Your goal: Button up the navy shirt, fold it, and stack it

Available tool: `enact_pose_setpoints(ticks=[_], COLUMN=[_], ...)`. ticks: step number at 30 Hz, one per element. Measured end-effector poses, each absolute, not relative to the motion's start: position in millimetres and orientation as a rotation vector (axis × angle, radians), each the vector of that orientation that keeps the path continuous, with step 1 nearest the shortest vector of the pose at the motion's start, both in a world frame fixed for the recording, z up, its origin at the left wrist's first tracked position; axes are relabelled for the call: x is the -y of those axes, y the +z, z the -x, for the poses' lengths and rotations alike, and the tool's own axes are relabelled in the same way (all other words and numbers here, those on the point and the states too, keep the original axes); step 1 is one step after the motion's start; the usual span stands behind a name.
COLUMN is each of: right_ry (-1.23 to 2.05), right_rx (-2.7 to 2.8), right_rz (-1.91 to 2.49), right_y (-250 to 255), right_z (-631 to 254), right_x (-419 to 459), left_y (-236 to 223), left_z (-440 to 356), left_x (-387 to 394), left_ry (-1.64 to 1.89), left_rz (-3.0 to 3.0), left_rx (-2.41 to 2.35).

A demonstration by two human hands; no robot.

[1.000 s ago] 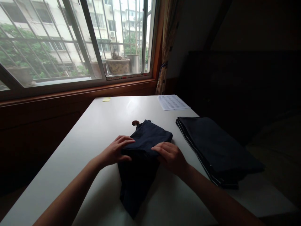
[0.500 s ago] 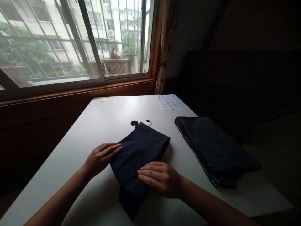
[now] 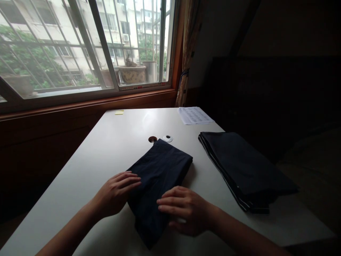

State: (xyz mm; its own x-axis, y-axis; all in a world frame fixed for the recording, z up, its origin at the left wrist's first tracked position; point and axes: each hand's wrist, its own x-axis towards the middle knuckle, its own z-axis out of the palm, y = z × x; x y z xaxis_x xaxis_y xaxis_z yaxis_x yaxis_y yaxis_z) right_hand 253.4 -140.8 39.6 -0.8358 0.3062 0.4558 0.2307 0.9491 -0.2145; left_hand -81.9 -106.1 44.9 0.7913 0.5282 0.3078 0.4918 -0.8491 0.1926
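Barred window [image 3: 108, 53], white bench [image 3: 93, 153] — navy cloth [image 3: 157, 167] midway between its side edges.
Yellow note [image 3: 119, 112] near the far left corner; left hand [image 3: 114, 193] on the cloth, fingers together; right hand [image 3: 188, 209] likewise, thumb apart; printed sheets [image 3: 195, 115], unreadable, far right corner — folded dark cloth [image 3: 242, 163] along the right edge.

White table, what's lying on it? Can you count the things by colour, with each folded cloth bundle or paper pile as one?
Dark: 2 (middle cloth bundle, right cloth bundle)
White: 2 (printed paper pile, round piece)
Yellow: 1 (small note)
Total: 5
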Motion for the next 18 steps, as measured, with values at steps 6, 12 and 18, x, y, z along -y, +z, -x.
enact_pose_setpoints(ticks=[6, 12, 18], right_ry=[-0.122, -0.269, -0.280], right_rx=[2.230, 2.395, 2.395], right_rz=[1.170, 1.131, 1.124], right_y=[17.4, -1.6, -5.5], right_z=[-314.2, -348.9, -369.2], right_x=[81.0, 41.4, 28.1], left_y=[51.4, 17.9, 7.7], left_z=[18.9, -13.7, -15.4], left_x=[159.8, 186.1, 196.3], left_ry=[0.441, 0.123, -0.082], left_rz=[-2.713, -2.738, -2.718], left_rx=[-0.844, -0.975, -1.009])
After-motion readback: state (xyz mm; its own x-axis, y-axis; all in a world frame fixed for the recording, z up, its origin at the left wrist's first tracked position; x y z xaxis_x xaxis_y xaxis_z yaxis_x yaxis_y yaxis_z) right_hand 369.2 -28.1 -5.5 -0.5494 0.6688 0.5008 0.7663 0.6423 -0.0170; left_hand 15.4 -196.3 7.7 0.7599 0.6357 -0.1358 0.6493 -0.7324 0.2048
